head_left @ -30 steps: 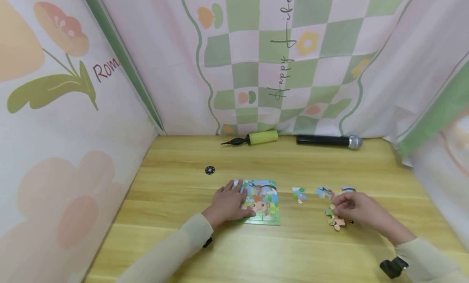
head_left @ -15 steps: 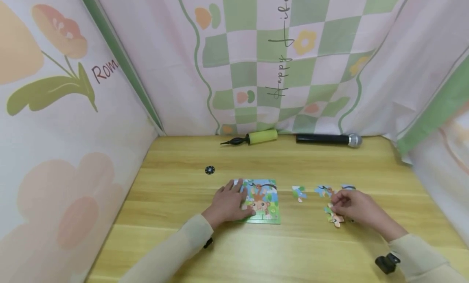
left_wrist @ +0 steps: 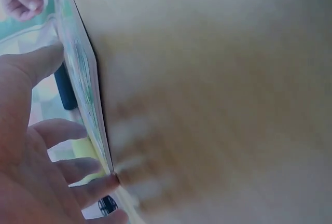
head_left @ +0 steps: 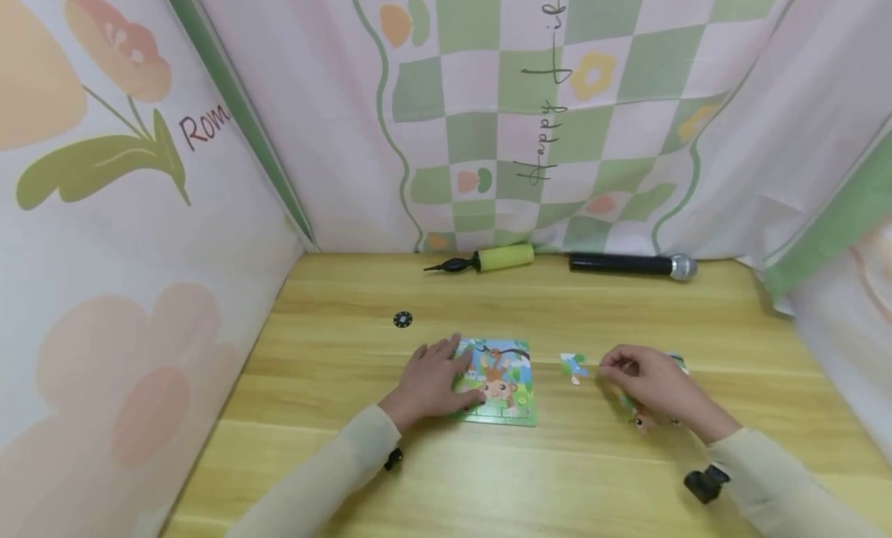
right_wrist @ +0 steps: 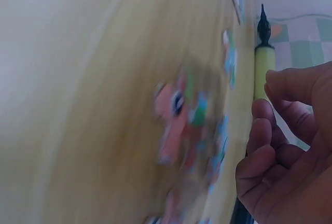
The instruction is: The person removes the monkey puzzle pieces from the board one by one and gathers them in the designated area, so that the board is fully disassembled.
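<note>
Left hand [head_left: 433,382] flat on puzzle [head_left: 498,381], steadying it on surface [head_left: 571,476]. Right hand [head_left: 651,383] right of puzzle, fingers loosely curled, empty, over loose pieces [head_left: 574,367].

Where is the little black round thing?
In the head view, the black disc lies on the table, behind the left hand and the puzzle board.

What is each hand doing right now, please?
Left hand: open, resting flat on the monkey puzzle board.
Right hand: fingers curled, apparently empty, over loose puzzle pieces.
</note>
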The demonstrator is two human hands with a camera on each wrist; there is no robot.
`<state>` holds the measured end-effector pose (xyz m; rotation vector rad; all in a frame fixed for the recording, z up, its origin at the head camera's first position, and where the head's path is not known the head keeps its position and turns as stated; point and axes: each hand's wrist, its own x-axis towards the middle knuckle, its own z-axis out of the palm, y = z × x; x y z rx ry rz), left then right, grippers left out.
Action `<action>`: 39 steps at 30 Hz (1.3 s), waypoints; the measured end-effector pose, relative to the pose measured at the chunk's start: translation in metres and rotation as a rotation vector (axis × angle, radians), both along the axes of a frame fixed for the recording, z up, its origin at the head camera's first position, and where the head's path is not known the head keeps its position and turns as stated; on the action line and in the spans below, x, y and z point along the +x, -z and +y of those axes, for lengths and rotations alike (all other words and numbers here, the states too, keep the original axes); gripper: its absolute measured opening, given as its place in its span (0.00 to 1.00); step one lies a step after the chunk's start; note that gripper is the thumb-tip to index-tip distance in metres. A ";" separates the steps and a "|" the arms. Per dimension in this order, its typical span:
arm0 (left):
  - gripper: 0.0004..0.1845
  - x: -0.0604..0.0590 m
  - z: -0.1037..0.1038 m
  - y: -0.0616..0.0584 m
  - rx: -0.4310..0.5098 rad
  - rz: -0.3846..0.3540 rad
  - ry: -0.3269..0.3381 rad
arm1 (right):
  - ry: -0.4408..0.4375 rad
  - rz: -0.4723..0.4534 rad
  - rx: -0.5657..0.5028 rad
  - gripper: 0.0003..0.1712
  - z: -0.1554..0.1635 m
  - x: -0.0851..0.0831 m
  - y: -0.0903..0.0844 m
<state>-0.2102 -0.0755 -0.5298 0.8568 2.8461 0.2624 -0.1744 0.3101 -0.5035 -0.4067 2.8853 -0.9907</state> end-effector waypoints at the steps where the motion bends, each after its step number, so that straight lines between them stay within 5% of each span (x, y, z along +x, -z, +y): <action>1: 0.47 -0.001 -0.003 0.000 0.000 0.004 -0.004 | -0.012 -0.006 -0.004 0.11 -0.007 -0.004 -0.001; 13: 0.52 -0.008 -0.022 -0.002 -0.091 -0.037 0.007 | -0.190 -0.058 -0.061 0.09 -0.098 -0.048 -0.005; 23: 0.52 -0.010 -0.024 0.001 -0.078 -0.058 -0.007 | -0.516 -0.158 -0.082 0.10 -0.160 -0.062 0.007; 31: 0.52 -0.012 -0.023 -0.002 -0.082 -0.061 -0.002 | -0.480 -0.093 -0.003 0.16 -0.174 -0.058 0.009; 39: 0.53 -0.012 -0.022 -0.001 -0.096 -0.043 -0.014 | -0.471 -0.283 -0.167 0.15 -0.179 -0.061 0.011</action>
